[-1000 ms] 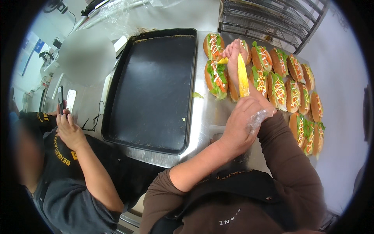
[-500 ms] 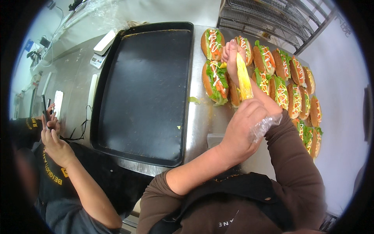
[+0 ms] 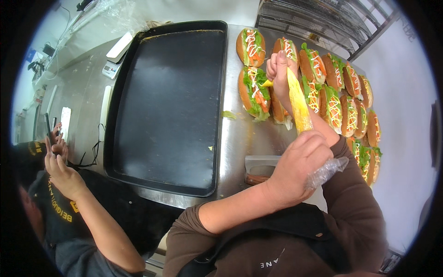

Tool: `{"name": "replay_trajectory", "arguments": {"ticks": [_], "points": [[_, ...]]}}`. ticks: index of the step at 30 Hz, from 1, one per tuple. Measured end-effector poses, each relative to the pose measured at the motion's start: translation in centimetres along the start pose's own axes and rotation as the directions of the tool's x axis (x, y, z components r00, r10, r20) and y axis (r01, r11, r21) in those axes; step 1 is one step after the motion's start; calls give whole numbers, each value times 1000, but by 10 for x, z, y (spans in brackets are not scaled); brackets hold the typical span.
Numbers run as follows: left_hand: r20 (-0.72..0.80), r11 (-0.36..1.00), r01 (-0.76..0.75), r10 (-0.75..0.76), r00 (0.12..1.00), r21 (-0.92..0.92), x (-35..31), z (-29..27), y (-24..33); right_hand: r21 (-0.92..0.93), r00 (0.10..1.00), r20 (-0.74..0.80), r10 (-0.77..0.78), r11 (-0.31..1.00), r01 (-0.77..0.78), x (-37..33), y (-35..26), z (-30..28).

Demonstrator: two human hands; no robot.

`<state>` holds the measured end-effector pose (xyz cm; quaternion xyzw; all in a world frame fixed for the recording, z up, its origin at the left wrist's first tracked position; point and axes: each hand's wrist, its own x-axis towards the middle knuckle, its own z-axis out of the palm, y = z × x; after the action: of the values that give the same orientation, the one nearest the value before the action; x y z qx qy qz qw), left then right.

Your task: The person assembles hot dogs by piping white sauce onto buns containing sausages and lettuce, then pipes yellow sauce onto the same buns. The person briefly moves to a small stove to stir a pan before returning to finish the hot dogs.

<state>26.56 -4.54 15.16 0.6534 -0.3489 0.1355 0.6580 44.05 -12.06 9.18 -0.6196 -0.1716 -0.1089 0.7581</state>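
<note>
Both my hands hold a piping bag (image 3: 300, 101) filled with yellow sauce. My left hand (image 3: 297, 166) is closed round its lower end, and the bag's twisted clear plastic tail (image 3: 328, 171) sticks out beyond it. My right hand (image 3: 282, 71) is closed at the upper end. A narrow yellow tip (image 3: 267, 83) shows beside it, close to a filled bun (image 3: 255, 94) with lettuce, orange-red filling and white sauce. Partly under my right arm lies another bun (image 3: 278, 107), its filling mostly hidden. Beyond the right hand is a bun (image 3: 287, 46) with white zigzag sauce.
A large black baking tray (image 3: 213, 138) stands left of the buns. Several more filled buns (image 3: 333, 111) stand in rows on the right. A wire rack (image 3: 314, 21) is behind them. A metal container (image 3: 260, 160), a scale (image 3: 110, 69) and a co-worker's hand (image 3: 67, 177) with a phone are also around.
Both my hands have shifted slightly right and down with the piping bag. The yellow tip shows more clearly beside the bun. More of the metal container is uncovered.
</note>
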Motion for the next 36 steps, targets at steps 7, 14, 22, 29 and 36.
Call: {"name": "replay_trajectory", "arguments": {"ticks": [7,14,22,29,36], "points": [[-72,1000,-2,4,997,27,2,4,4,-239,982,73,-176,953,188,7,8,20],[-99,1000,-13,12,995,-2,1,2,5,-87,985,-25,-170,982,167,13,18,22],[-79,1000,11,-12,997,-23,-2,3,7,8,990,-99,-96,995,97,6,33,27],[-66,999,-21,18,998,-36,-4,1,6,-22,1000,-12,2,1000,-2,1,20,16],[-38,997,-35,32,999,-63,-7,12,16,89,994,100,48,994,-57,-9,7,22]]}}
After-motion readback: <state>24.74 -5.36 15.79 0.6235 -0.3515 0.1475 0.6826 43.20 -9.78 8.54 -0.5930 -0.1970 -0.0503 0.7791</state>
